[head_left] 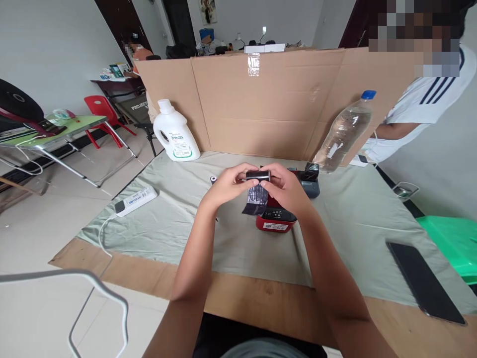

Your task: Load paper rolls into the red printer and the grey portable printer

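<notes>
My left hand [233, 185] and my right hand [281, 186] pinch the two ends of a small black ribbon roll [258, 175] between fingers and thumbs. From the roll a dark strip [257, 199] with pale, streaky marks hangs down. Below my right hand, a red and black box-shaped device [276, 219] with a label on its front rests on the cloth, partly covered by the hand. A dark grey part [311, 186] lies behind my right hand. Beside my left hand is a small white-and-black round piece [213, 179].
A cardboard screen [261, 109] stands at the back, with a white jug [177, 132] on the left and a water bottle [345, 132] on the right. A power strip [136, 200] lies left, a black phone [425, 281] right. A person [436, 99] stands behind at right.
</notes>
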`<state>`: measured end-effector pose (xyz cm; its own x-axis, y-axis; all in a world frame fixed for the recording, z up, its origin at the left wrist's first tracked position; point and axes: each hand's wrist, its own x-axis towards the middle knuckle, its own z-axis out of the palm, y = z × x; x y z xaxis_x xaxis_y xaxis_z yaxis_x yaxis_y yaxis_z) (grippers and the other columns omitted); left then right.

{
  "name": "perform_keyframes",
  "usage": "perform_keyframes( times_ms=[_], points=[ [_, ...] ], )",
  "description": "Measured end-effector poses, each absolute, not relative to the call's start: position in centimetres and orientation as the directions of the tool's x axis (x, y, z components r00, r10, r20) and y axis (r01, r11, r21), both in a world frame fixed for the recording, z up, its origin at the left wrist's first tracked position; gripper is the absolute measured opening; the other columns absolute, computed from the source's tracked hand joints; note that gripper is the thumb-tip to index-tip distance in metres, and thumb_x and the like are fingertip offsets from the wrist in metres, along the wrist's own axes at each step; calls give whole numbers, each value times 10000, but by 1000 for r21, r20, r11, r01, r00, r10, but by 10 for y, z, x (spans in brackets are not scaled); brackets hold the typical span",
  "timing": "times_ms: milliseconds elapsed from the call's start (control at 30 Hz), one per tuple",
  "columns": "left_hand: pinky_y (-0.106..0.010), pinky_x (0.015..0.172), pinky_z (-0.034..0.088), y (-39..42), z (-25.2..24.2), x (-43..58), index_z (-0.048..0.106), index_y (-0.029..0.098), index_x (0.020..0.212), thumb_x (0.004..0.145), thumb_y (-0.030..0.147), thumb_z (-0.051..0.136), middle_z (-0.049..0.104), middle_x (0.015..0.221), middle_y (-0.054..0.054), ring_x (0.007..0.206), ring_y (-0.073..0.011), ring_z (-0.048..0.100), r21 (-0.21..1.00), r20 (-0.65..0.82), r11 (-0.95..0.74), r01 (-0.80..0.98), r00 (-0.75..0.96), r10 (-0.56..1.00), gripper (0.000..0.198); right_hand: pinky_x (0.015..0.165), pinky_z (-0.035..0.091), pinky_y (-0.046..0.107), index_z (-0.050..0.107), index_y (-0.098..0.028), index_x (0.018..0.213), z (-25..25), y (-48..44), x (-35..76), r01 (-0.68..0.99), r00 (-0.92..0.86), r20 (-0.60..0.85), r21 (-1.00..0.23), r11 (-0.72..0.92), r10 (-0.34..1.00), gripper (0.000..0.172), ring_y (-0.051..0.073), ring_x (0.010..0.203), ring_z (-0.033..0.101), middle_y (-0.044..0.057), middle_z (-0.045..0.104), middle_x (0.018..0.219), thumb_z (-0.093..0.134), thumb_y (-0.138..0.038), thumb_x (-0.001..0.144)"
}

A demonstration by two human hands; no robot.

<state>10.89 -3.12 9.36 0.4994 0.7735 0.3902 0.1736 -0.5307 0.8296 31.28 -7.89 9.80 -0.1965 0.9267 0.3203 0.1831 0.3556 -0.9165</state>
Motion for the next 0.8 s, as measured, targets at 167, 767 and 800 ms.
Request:
perform_keyframes(
  times_ms=[167, 767, 800],
  points=[
    [-287, 808, 548, -30, 94, 107, 711, 205, 1134, 874, 371, 743, 734, 1082, -49, 929, -179, 675, 813, 403, -547, 201, 485, 777, 310, 792, 550, 352, 613, -261, 1101, 92, -74, 309, 205, -160, 311, -918, 340, 937, 236, 187, 865, 680, 27, 689, 1095, 657, -313, 874],
    [-276, 661, 597, -35, 101, 100, 662, 177, 1078, 843, 426, 776, 698, 944, -34, 753, -139, 672, 933, 258, -343, 107, 465, 847, 361, 628, 489, 280, 583, -244, 1010, 85, -72, 299, 121, -112, 371, -916, 383, 922, 234, 172, 835, 639, 15, 650, 1001, 700, -291, 813],
    [-276, 665, 600, -35, 102, 99, 663, 182, 1076, 831, 407, 786, 701, 958, -33, 757, -137, 676, 933, 260, -343, 107, 458, 850, 355, 634, 492, 283, 584, -246, 1022, 84, -71, 297, 117, -107, 372, -916, 383, 922, 238, 168, 828, 639, 17, 651, 1024, 693, -280, 812]
  ],
)
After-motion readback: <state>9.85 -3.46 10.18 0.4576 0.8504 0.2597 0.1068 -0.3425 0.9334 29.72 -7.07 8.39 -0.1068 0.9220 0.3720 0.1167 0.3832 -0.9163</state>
